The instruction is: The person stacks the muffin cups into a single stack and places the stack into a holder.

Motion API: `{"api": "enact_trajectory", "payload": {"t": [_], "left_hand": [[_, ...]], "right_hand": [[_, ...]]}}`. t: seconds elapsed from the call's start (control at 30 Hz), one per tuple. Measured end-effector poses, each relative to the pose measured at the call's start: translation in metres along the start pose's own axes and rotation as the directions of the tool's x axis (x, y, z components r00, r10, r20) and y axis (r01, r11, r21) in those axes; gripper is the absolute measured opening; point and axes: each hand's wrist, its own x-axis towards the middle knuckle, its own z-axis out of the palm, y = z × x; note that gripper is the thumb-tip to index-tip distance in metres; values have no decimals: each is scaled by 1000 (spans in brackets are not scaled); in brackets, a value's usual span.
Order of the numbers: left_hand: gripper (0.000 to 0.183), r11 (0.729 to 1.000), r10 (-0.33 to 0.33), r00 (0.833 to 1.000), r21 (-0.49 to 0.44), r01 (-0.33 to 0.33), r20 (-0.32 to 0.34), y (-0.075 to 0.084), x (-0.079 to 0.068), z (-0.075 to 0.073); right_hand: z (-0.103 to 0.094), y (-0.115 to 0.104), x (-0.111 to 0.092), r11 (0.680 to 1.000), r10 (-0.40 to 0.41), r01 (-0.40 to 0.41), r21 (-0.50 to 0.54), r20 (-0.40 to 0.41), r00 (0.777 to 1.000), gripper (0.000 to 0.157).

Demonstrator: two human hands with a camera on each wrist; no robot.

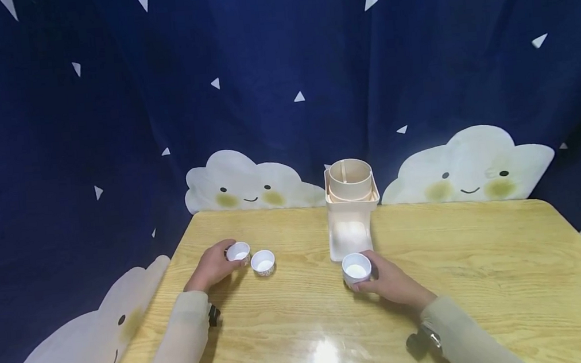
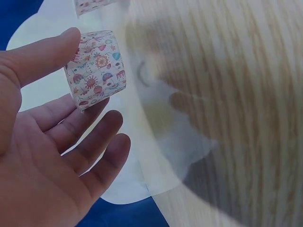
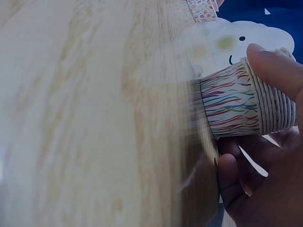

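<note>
My left hand (image 1: 215, 265) pinches a short paper cup (image 2: 97, 68) with a print of flowers and mushrooms between thumb and fingers, at the left of the table. Just right of it stands a second short paper cup (image 1: 263, 263), open side up. On the right, my right hand (image 1: 394, 281) grips a nested stack of paper cups (image 3: 244, 97) marked with coloured wavy lines, its many rims layered together. That stack sits in front of the foot of a beige plastic stand (image 1: 350, 231), whose top carries a round open tube (image 1: 351, 179).
A glossy wooden table (image 1: 293, 325) lies under everything, with a bright reflection near its front. Behind it hangs a dark blue curtain (image 1: 258, 46) with white triangles and smiling clouds. Dark wrist devices (image 1: 416, 344) hang below both sleeves.
</note>
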Motion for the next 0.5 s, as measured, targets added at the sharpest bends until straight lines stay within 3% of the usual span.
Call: {"api": "enact_trajectory", "payload": {"t": [0.5], "left_hand": [[65,996,28,999,-86,-31,-39,10,-5,-15]], "right_hand": [[0,0,0,1000,-5,5,-19,-9,1000,66]]}}
